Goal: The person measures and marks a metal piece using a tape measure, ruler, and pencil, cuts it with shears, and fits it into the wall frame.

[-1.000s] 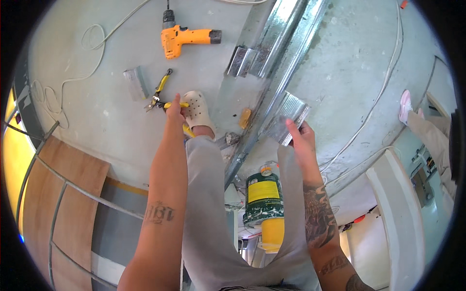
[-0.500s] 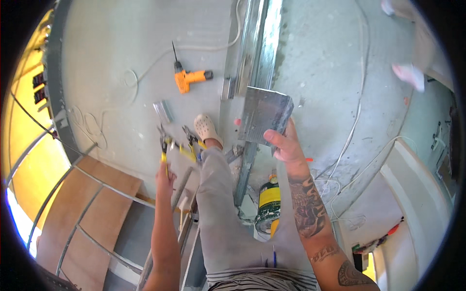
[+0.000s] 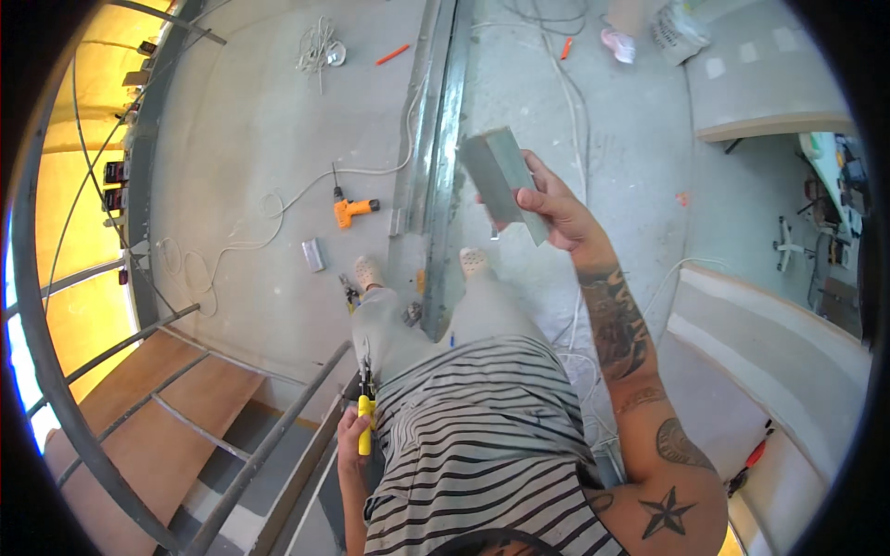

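Observation:
My right hand (image 3: 561, 208) is raised in front of me, closed on a short piece of metal channel (image 3: 501, 171). The thumb presses on its near side, and the folded grey walls face up at a tilt. Low on the left, beside my striped shirt, my left hand (image 3: 352, 440) is wrapped round yellow-handled snips (image 3: 365, 424). Their dark jaws point away from me, and the far ends are thin and hard to make out. Another yellow-handled tool (image 3: 349, 295) lies on the floor by my left shoe, partly hidden.
An orange cordless drill (image 3: 350, 210) and a short metal offcut (image 3: 314, 255) lie on the floor at left. Long metal profiles (image 3: 450, 111) run away ahead, beside a white cable (image 3: 413, 139). Metal railing (image 3: 269, 417) stands at lower left. Another person's foot (image 3: 618, 44) shows far right.
My left hand has drawn back toward my body with the snips. The channel piece in my right hand has turned and tilted. My view has shifted, showing more floor ahead.

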The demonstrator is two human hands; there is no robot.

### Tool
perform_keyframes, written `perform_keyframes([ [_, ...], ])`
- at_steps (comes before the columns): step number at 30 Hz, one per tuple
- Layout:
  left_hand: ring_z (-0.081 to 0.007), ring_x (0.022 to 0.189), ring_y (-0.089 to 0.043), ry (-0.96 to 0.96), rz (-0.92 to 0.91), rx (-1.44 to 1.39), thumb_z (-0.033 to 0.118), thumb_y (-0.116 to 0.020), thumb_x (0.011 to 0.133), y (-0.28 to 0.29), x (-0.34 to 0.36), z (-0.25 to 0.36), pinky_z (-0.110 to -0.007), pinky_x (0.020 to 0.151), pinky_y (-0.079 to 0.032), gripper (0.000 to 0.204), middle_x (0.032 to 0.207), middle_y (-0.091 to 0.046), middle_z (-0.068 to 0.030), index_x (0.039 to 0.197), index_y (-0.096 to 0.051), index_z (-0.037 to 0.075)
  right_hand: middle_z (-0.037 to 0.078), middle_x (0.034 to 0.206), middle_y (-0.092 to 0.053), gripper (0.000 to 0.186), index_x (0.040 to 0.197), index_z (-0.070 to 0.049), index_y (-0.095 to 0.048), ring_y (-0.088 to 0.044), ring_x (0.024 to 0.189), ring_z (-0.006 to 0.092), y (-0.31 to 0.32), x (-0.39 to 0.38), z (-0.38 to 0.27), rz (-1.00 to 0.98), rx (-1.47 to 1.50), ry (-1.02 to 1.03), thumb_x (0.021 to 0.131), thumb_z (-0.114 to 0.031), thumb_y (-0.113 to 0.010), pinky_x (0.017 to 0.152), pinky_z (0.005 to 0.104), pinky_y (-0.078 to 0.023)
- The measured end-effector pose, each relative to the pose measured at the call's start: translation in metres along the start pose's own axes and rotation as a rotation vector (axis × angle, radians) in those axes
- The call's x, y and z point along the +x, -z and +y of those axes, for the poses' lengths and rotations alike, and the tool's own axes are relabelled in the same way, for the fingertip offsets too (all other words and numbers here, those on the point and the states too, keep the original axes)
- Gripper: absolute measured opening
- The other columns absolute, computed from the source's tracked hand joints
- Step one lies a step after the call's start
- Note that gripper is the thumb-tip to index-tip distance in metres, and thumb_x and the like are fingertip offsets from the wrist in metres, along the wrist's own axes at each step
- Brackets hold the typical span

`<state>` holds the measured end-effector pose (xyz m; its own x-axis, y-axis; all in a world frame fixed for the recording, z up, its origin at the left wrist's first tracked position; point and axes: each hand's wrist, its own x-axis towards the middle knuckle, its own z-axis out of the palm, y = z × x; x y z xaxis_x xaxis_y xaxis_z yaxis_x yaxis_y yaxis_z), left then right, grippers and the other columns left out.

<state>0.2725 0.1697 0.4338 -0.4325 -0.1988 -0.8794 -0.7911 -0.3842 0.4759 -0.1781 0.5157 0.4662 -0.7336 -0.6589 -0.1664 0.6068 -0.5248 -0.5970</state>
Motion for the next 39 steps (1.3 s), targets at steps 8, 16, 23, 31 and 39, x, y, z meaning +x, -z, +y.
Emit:
perform_keyframes([
  [8,-0.0194,0.094,-0.054,0.181,0.075,-0.372,0.020,-0.069,0.085,-0.075,-0.047,-0.023,-0.034,0.084,-0.047,0.060,0.105,-0.051,-0.0063,0.134,-0.036,0.009,0.014,0.114,-0.058,0.082,0.134,-0.010,-0.050,-0.059,0.099,0.0220,-0.001,-0.031,-0.090,0.009,-1.262,-0.427,0.065,-0.034,-0.089,0.081,0.0335,-0.051],
  [16,-0.0157,0.076,-0.059,-0.176,-0.063,-0.221,0.019,-0.061,0.091,-0.038,-0.032,-0.083,-0.030,0.065,-0.048,0.033,0.095,-0.064,-0.0060,0.122,-0.056,0.008,0.010,0.099,-0.063,0.087,0.133,-0.007,-0.043,-0.058,0.088,0.0191,-0.010,-0.045,-0.060,-0.322,-1.304,-0.867,0.070,-0.050,-0.083,0.074,0.0331,-0.048],
  [23,-0.0115,0.069,-0.053,-0.884,0.411,0.103,-0.002,-0.061,0.069,-0.147,-0.058,0.018,-0.026,0.065,-0.045,0.037,0.080,-0.052,-0.0023,0.106,-0.055,0.003,0.019,0.108,-0.063,0.084,0.136,-0.009,-0.044,-0.060,0.103,0.0341,-0.080,-0.073,-0.086,-0.536,-2.010,-0.915,0.064,-0.033,-0.080,0.086,0.0422,-0.048],
  [31,-0.0113,0.073,-0.055,-0.799,0.151,-0.243,-0.006,-0.060,0.072,-0.219,-0.012,-0.022,-0.024,0.064,-0.045,0.037,0.083,-0.056,-0.0022,0.108,-0.058,0.000,0.024,0.120,-0.049,0.081,0.132,-0.014,-0.049,-0.057,0.106,0.0397,-0.169,-0.093,-0.128,-0.632,-2.392,-0.707,0.059,-0.029,-0.081,0.087,0.0440,-0.048],
  [39,-0.0141,0.080,-0.058,-0.981,0.106,-0.242,-0.005,-0.062,0.071,-0.239,-0.057,-0.008,-0.028,0.074,-0.048,0.036,0.089,-0.060,-0.0051,0.106,-0.054,0.002,0.019,0.121,-0.050,0.083,0.131,-0.013,-0.046,-0.053,0.112,0.0316,-0.171,-0.069,-0.183,-0.753,-1.624,0.225,0.060,-0.024,-0.088,0.089,0.0396,-0.047],
])
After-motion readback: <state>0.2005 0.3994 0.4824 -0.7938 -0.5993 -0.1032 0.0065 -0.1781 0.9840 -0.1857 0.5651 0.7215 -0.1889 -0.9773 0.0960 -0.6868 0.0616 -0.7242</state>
